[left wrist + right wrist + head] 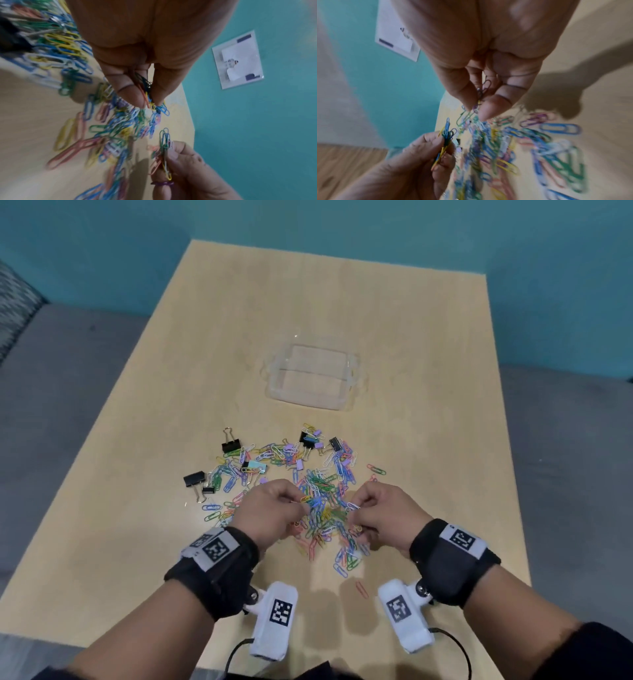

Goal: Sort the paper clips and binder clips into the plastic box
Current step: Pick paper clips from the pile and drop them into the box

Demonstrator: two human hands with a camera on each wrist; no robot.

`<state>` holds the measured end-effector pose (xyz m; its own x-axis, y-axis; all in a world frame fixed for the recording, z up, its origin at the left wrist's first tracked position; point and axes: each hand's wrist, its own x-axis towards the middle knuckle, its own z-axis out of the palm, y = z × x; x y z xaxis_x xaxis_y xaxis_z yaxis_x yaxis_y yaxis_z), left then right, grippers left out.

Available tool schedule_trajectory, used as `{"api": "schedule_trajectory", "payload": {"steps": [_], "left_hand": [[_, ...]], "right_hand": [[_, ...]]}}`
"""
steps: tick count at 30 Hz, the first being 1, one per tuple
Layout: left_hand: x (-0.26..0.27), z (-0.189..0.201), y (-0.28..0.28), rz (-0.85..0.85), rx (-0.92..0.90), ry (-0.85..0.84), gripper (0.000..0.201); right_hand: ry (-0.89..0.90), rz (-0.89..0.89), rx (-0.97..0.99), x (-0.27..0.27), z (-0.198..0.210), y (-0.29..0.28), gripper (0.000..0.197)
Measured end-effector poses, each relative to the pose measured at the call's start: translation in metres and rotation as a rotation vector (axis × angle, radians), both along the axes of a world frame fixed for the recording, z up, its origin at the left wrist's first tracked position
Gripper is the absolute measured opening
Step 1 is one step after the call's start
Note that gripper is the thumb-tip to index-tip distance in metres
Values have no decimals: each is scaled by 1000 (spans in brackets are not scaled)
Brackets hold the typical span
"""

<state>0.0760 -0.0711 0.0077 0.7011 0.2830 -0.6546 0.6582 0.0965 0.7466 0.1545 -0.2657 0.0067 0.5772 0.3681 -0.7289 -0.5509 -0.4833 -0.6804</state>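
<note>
A heap of coloured paper clips [322, 501] lies on the wooden table, with black binder clips [230, 444] and small pastel ones mixed along its far and left side. The clear plastic box [313, 376] stands beyond the heap, and I see nothing inside it. My left hand [274, 510] pinches a small bunch of paper clips [150, 97] between thumb and fingers over the heap. My right hand [380, 508] pinches another bunch of paper clips [477, 102], just right of the left one.
The table [428, 344] runs to a teal wall at the back. Bare wood lies left and right of the heap and around the box. A lone red clip [360, 589] lies near the front edge. A white sheet [237, 59] hangs on the wall.
</note>
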Motion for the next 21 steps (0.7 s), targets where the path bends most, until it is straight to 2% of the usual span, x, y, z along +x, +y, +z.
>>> {"api": "schedule_trajectory", "payload": {"steps": [3,8,15,18,21], "left_hand": [[21,13,21,46,-96,-30,17],[89,31,68,15,12,-121,18],[193,38,102,-111,221,-75,23],[219,36,99,-198,339,-97,20],[229,32,97,-250,371,-95,10]], "right_hand": [[28,-112,96,22,11,18,21],[-117,-100,112,86,36,65,22],[-379,-45,-137,173,48,127,21],[-454,31,-286,192,45,144,18],[-481,126,-370,199,42,151,12]]}}
